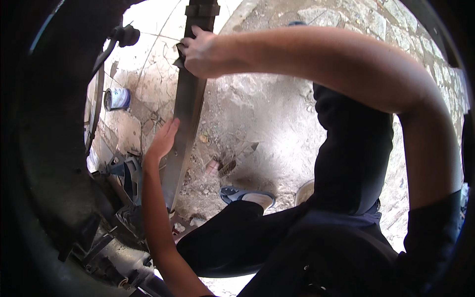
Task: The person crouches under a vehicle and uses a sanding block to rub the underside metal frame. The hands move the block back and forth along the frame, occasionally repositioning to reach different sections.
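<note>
A long dark grey metal beam [185,106] runs from the top edge of the view down to the lower left, between my hands. Across its upper part lies my right hand [200,53], fingers bent over the beam and closed on it. A small dark piece with pointed corners [179,58] sticks out by those fingers; its kind cannot be made out. My left hand [164,140] rests lower down against the beam's left side, fingers stretched out and flat, wrapped round nothing. A raised band [203,10] crosses the beam near its top end.
Dark machine-like parts [52,123] fill the left side, with a rod and round knob [129,35] jutting inward. A blue and white can [118,99] lies on the cracked floor [267,123]. Below are a sandalled foot [247,195] and my dark-trousered legs [354,153].
</note>
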`<action>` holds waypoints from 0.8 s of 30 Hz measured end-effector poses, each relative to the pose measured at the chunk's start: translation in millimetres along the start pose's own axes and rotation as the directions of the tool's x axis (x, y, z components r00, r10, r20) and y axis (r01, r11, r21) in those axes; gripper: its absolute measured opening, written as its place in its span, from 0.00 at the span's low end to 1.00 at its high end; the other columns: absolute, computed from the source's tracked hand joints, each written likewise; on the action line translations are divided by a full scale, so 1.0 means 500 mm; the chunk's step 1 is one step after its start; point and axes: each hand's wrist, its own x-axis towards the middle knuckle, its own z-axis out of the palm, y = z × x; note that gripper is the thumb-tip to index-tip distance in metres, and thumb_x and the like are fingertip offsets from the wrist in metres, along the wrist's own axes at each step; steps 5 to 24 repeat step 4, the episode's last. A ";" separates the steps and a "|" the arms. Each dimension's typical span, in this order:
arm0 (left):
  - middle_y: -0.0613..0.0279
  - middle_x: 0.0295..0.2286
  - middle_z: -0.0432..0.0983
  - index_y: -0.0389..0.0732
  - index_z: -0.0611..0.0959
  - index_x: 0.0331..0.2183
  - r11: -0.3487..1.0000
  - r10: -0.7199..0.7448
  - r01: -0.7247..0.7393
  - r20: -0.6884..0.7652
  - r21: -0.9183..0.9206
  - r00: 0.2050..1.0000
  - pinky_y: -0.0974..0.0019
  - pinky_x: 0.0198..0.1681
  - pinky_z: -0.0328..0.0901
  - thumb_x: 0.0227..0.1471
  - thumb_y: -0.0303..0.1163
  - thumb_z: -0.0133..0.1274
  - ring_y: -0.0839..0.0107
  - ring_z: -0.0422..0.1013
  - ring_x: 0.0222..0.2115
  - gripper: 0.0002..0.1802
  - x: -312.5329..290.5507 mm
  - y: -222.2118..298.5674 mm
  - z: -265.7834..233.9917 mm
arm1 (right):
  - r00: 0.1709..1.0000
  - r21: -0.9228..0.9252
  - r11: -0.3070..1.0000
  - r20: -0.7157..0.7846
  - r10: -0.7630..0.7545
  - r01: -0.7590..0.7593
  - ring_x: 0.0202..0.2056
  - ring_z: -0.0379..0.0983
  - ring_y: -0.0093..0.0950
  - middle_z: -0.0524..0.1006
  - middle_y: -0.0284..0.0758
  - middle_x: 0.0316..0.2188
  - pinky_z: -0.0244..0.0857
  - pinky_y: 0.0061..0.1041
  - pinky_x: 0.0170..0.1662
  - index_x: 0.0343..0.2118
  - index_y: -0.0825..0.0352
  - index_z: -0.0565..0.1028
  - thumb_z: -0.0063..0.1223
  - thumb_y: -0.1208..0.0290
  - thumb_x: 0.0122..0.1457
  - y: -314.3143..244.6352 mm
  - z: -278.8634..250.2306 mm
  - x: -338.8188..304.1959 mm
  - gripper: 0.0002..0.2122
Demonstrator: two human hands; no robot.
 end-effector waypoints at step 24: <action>0.47 0.57 0.66 0.35 0.62 0.62 0.992 -0.097 0.118 0.306 -0.050 0.947 0.64 0.64 0.48 0.60 0.60 0.41 0.56 0.57 0.62 0.42 -0.015 -0.006 -0.025 | 0.999 0.022 0.999 0.027 0.032 -0.033 0.67 0.52 0.39 0.63 0.43 0.63 0.43 0.54 0.65 0.47 0.57 0.80 0.52 0.67 0.57 0.006 -0.006 -0.026 0.14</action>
